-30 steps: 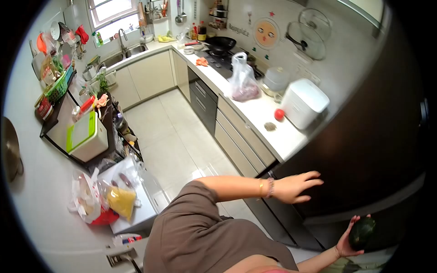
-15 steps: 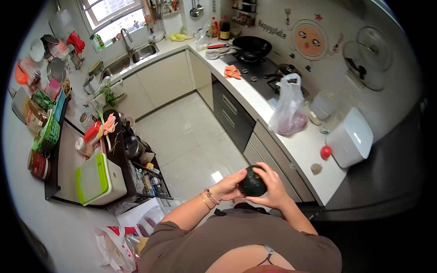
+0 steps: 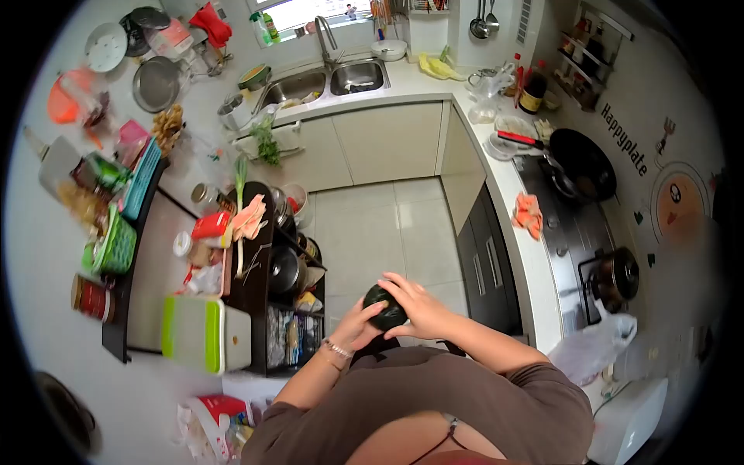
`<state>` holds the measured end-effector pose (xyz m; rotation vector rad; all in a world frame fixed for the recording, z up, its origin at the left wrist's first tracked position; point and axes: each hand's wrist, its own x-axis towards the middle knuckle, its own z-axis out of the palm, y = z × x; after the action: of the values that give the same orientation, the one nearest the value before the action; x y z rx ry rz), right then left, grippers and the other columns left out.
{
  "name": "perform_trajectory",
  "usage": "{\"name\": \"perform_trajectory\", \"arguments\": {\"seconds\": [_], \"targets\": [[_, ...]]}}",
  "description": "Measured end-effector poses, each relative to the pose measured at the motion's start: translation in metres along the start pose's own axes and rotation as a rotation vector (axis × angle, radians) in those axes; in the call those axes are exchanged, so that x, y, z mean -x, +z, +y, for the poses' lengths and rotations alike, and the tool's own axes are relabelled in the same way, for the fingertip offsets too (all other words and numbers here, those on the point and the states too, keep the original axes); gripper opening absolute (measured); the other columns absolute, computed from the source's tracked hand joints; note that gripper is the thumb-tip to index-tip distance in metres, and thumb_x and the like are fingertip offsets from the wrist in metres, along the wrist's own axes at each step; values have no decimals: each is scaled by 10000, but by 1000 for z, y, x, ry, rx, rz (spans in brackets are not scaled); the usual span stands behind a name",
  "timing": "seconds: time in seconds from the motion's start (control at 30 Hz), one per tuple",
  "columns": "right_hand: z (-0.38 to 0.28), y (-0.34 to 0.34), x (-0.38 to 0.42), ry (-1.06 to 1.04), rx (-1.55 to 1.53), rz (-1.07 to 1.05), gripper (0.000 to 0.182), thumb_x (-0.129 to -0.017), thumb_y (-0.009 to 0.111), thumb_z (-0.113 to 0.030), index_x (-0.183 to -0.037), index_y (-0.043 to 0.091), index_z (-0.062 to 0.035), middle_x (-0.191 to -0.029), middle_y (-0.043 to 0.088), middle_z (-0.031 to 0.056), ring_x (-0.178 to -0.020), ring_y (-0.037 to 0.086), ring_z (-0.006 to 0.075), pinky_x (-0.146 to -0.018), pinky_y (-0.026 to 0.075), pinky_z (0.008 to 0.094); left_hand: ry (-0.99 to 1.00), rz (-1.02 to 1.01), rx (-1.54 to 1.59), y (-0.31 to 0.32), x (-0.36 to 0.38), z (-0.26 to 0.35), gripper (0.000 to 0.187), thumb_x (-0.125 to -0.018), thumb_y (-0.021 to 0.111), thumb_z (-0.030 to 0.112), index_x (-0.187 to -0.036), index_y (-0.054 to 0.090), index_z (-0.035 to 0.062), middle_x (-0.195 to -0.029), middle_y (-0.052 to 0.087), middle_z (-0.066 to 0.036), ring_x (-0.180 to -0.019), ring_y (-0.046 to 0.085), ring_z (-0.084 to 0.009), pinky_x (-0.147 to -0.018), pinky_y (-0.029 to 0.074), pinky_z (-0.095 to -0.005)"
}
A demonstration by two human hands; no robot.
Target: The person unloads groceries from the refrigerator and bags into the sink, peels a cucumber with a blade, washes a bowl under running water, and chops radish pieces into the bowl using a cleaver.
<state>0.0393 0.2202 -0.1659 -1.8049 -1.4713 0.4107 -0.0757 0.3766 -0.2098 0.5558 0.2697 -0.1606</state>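
Through the head view I see the left hand and right hand curved around a dark green gourd, which sits between them in front of the brown shirt. Ahead of both hands lies the tiled floor; right of them, an orange cloth rests on the counter. The gourd's underside is hidden, perhaps touching the palms.

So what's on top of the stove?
A black wok and a dark pot sit on the stove. The wok hides what's right underneath it, and the pot's lid covers its inside, so I can't see in.
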Motion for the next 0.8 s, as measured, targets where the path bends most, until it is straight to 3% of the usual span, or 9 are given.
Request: {"name": "perform_trajectory", "arguments": {"seconds": [0.13, 0.33, 0.5, 0.57, 0.63, 0.8], "targets": [[74, -21, -77, 13, 93, 33, 769, -714, 758, -310, -1342, 378, -81, -1411, 289, 182, -1225, 392, 410, -998, 363, 466, -32, 142, 86, -50, -69, 68, 403, -915, 498, 97, -1298, 379, 60, -1246, 505, -113, -1133, 534, -258, -895, 499, -446], [185, -67, -127, 511, 53, 144, 591, -772, 712, -305, -1252, 475, -55, -1383, 364, 154, -1178, 470, 364, -944, 426, 418, -189, 127, -150, -84, -219, 205, 392, -888, 577, 147, -1249, 440, 80, -1152, 571, -94, -1044, 584, -219, -859, 502, -400], [247, -112, -148, 764, 114, 300, 518, -764, 720, -264, -1186, 527, -33, -1335, 421, 172, -1153, 490, 365, -935, 432, 395, -257, 196, -387, -85, -354, 304, 455, -821, 683, 246, -1206, 486, 107, -1119, 579, -40, -967, 592, -163, -788, 489, -357], [281, -119, -151, 845, 84, 412, 486, -749, 733, -202, -1149, 540, -6, -1264, 483, 177, -1113, 519, 349, -913, 444, 391, -265, 248, -355, -93, -421, 330, 457, -814, 692, 212, -1207, 487, 98, -1093, 599, -34, -930, 611, -157, -789, 499, -358], [308, -125, -156, 984, -8, 424, 474, -746, 735, -194, -1134, 547, 3, -1218, 512, 166, -1053, 550, 323, -893, 457, 371, -212, 156, -284, -95, -481, 349, 444, -808, 696, 176, -1184, 490, 63, -1059, 618, -57, -935, 619, -183, -793, 509, -366], [380, -162, -203, 961, -57, 315, 423, -755, 723, -227, -1086, 591, 1, -1146, 564, 169, -965, 589, 307, -842, 477, 365, -202, 235, -217, -80, -614, 403, 350, -835, 665, 149, -1130, 504, 49, -1047, 626, -87, -917, 638, -216, -774, 523, -384]]}}
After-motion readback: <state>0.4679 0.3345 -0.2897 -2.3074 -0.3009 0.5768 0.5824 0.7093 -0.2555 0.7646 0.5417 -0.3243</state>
